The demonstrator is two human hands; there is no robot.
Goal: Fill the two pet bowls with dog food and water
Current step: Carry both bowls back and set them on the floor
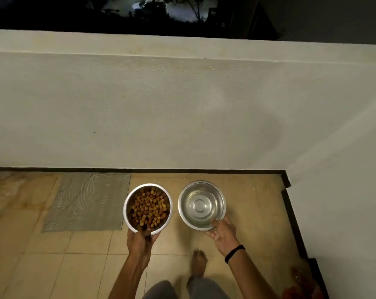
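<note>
Head, food bowl (pixel 125 207), water bowl (pixel 180 204), fingers (pixel 148 235) on rims

right wrist: black band (pixel 234 254) | legs: grey trousers (pixel 206 288) | foot (pixel 199 263): bare

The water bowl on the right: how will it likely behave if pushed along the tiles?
The water bowl is smooth metal on glazed tiles, so it would probably slide easily. It holds clear water, so a quick push may slosh it over. Its wide, low shape makes tipping unlikely.
</note>
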